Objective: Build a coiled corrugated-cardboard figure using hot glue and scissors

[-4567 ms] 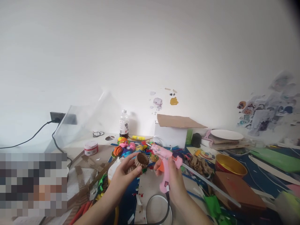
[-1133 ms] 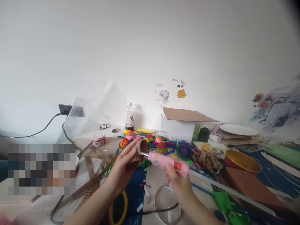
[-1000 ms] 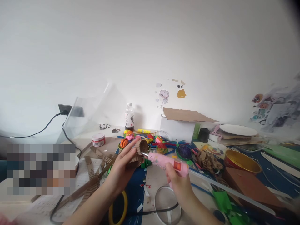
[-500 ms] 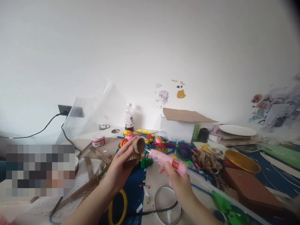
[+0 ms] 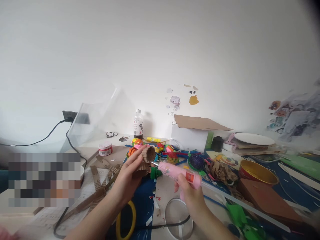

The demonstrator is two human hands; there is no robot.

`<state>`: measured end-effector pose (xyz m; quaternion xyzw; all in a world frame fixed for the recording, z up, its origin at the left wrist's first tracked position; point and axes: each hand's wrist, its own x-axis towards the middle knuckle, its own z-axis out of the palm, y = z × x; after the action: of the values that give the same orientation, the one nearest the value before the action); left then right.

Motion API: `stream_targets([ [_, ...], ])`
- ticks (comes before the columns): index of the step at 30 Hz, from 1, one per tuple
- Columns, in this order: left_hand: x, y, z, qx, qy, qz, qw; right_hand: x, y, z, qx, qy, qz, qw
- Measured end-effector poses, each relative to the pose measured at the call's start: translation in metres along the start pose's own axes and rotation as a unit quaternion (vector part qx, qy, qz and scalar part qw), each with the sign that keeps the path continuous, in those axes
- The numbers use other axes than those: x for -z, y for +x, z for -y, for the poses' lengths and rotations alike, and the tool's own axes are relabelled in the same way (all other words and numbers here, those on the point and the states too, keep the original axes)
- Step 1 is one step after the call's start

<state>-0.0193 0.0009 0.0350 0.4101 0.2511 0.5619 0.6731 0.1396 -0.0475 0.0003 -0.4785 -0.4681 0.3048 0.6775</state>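
Observation:
My left hand [image 5: 130, 170] is closed around a brown corrugated cardboard piece [image 5: 148, 154], whose round hollow end faces right; a wider ridged part of it sits lower, partly hidden by my fingers. In my right hand [image 5: 188, 190] is a pink hot glue gun [image 5: 178, 171], held by its handle. Its metal nozzle points left and is close to the lower rim of the cardboard end; whether they touch I cannot tell. A long clear glue stick [image 5: 245, 205] sticks out of the gun's back toward the lower right.
Behind my hands lie several colourful corrugated-paper pieces [image 5: 172, 157] and a bottle [image 5: 138, 125]. A white box [image 5: 188, 138] stands against the wall. Rightward are a gold-lined bowl [image 5: 258, 171] and a brown box [image 5: 270, 200]. Cardboard strips [image 5: 95, 175], a jar [image 5: 105, 149] and yellow-handled scissors [image 5: 133, 216] lie left.
The glue gun's nozzle has moved slightly left and down, from beside the cardboard's opening to its lower rim. My left hand keeps its hold, almost still.

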Motion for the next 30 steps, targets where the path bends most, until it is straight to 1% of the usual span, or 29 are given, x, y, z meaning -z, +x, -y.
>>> stream_targets([
  [4,0.001,-0.001,0.0,0.002,0.006,-0.003,1.0,0.001,0.0,-0.004,-0.015,-0.013,-0.006,1.0],
  [10,-0.002,-0.002,-0.001,-0.009,0.004,-0.004,1.0,0.0,-0.001,-0.008,-0.019,-0.035,-0.031,0.999],
  [15,-0.003,-0.002,-0.001,-0.014,0.006,-0.012,1.0,0.0,0.0,-0.013,-0.028,-0.067,-0.067,0.995],
  [20,-0.002,-0.001,-0.002,-0.018,-0.009,-0.004,1.0,0.001,0.001,-0.015,-0.036,-0.062,-0.092,0.993],
  [27,-0.001,0.0,-0.001,-0.025,-0.009,-0.014,1.0,0.002,0.001,-0.013,-0.05,-0.074,-0.102,0.991],
  [30,-0.001,-0.001,-0.001,-0.024,-0.005,-0.016,1.0,0.006,0.004,-0.013,-0.068,-0.076,-0.082,0.991],
])
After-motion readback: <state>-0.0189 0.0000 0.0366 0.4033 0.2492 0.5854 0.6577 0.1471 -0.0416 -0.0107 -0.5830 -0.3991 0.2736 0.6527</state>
